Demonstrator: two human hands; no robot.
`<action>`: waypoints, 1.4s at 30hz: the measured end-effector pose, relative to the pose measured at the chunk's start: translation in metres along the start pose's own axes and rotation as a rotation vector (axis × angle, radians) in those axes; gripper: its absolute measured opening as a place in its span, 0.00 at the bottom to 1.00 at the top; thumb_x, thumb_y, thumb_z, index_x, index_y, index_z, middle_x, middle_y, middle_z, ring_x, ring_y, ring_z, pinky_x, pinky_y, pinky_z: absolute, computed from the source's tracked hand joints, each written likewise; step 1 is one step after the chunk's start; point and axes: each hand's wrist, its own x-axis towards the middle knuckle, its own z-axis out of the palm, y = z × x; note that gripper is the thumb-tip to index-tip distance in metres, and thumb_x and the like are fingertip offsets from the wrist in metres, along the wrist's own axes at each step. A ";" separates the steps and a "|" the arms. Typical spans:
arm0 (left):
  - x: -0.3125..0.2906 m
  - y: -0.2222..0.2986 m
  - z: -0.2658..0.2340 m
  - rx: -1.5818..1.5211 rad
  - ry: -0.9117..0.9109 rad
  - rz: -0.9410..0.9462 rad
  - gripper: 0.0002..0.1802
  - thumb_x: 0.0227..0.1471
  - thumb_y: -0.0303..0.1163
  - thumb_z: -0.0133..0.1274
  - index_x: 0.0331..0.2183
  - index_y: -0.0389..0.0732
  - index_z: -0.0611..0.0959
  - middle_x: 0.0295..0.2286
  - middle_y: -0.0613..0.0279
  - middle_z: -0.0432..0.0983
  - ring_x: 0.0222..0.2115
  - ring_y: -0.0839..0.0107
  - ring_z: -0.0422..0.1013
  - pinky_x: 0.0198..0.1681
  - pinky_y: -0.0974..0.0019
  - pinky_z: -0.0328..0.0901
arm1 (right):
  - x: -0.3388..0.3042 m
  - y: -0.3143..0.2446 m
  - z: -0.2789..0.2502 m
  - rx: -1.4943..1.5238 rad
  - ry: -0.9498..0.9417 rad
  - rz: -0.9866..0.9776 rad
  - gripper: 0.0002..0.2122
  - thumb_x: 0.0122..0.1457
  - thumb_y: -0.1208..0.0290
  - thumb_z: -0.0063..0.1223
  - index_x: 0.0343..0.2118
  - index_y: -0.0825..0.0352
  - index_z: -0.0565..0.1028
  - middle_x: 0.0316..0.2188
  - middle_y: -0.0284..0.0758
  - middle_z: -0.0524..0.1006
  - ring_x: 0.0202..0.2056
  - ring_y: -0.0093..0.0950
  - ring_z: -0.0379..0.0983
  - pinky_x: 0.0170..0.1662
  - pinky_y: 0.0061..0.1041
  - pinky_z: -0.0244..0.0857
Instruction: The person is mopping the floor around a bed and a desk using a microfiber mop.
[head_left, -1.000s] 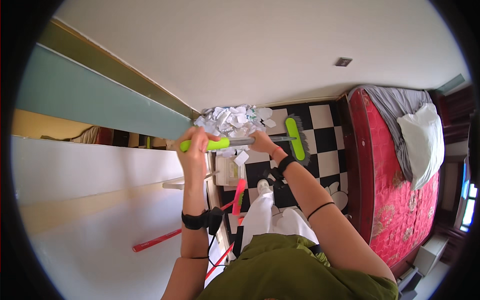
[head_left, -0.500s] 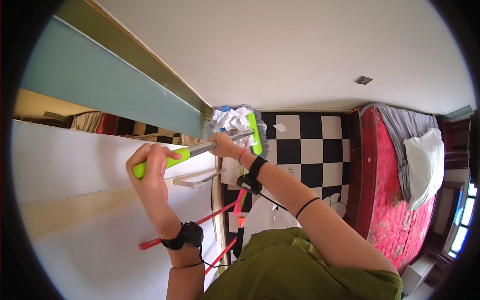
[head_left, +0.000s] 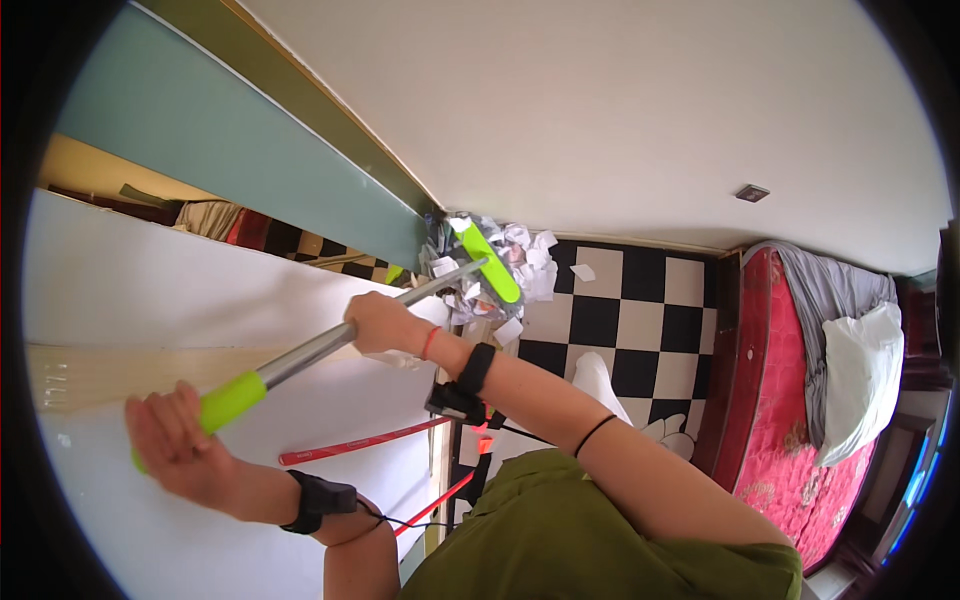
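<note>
I hold a broom with a silver metal pole (head_left: 320, 345) and a lime-green grip. My left hand (head_left: 175, 440) is closed around the green grip end at the lower left. My right hand (head_left: 385, 322) grips the pole further along. The broom's lime-green head (head_left: 487, 262) rests against a heap of crumpled white paper scraps (head_left: 520, 262) on the black-and-white checkered floor (head_left: 610, 320), close to the corner of the wall. Both wrists carry black bands.
A white door or panel (head_left: 150, 290) fills the left. A red stick (head_left: 360, 442) lies below my arms. A bed with a red cover (head_left: 790, 400), a grey blanket and a white pillow (head_left: 860, 380) stands at the right. My white-socked foot (head_left: 600, 385) is on the floor.
The broom head has swung left from the open floor into the wall corner, pushing the paper heap with it. My left hand has drawn back and down toward the lower left.
</note>
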 end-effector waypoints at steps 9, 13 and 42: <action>-0.049 -0.057 -0.004 -0.049 -0.426 -0.243 0.17 0.55 0.30 0.38 0.16 0.48 0.58 0.08 0.74 0.48 0.08 0.82 0.45 0.24 0.71 0.52 | -0.100 0.076 -0.047 -0.169 -0.038 0.108 0.08 0.35 0.70 0.52 0.19 0.69 0.75 0.21 0.45 0.75 0.28 0.43 0.73 0.34 0.37 0.68; -0.102 -0.099 0.013 -0.087 -0.487 -0.406 0.17 0.53 0.28 0.38 0.14 0.47 0.60 0.07 0.72 0.52 0.07 0.77 0.53 0.21 0.70 0.55 | -0.159 0.139 -0.073 -0.160 -0.004 0.154 0.07 0.36 0.69 0.52 0.15 0.67 0.72 0.19 0.44 0.73 0.26 0.44 0.71 0.31 0.38 0.64; -0.106 0.016 0.079 -0.103 -0.885 0.082 0.10 0.53 0.24 0.39 0.20 0.42 0.63 0.07 0.70 0.58 0.06 0.80 0.52 0.19 0.72 0.48 | -0.148 0.055 -0.086 0.087 0.201 -0.073 0.05 0.33 0.77 0.52 0.18 0.68 0.70 0.17 0.44 0.70 0.26 0.45 0.68 0.31 0.38 0.62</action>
